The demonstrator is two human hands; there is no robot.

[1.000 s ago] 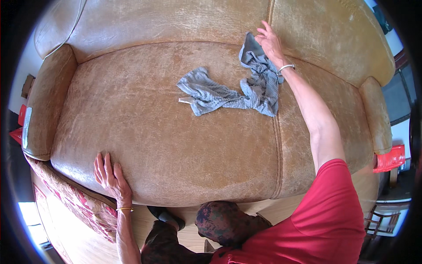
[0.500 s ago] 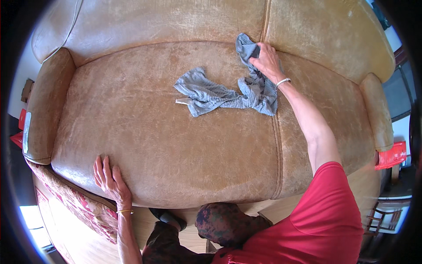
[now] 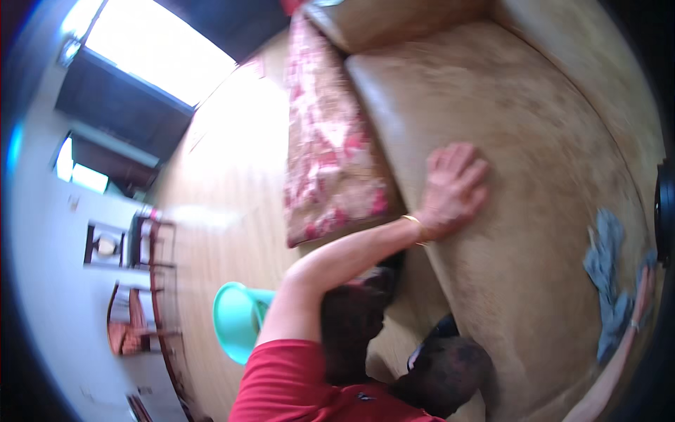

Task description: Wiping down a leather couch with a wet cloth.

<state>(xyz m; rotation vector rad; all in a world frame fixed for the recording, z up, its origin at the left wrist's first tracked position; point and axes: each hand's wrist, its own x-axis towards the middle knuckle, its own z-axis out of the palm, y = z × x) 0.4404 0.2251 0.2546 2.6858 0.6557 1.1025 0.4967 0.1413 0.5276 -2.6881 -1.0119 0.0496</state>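
My left hand [image 3: 455,184] rests on the tan sofa seat [image 3: 506,232] near its front edge, fingers slightly bent and nothing in them. Far to the right, by the picture's rim, my right hand [image 3: 643,290] is on a grey-blue cloth [image 3: 606,264]. Its fingers are small and blurred there, and seem to grip the upper end of the cloth. The rest of the cloth lies crumpled along the seat, close to the backrest.
A pink floral cushioned piece [image 3: 330,155] stands against the sofa's front left. A turquoise bucket [image 3: 238,320] sits on the wooden floor [image 3: 204,260] behind my left arm. Wooden chairs [image 3: 130,327] line the wall, and a bright window [image 3: 158,46] is at the upper left.
The view has swung to the left, bringing the bucket, floor and chairs into sight. The cloth and right hand now appear at the right rim. The left hand's fingers look more bent.
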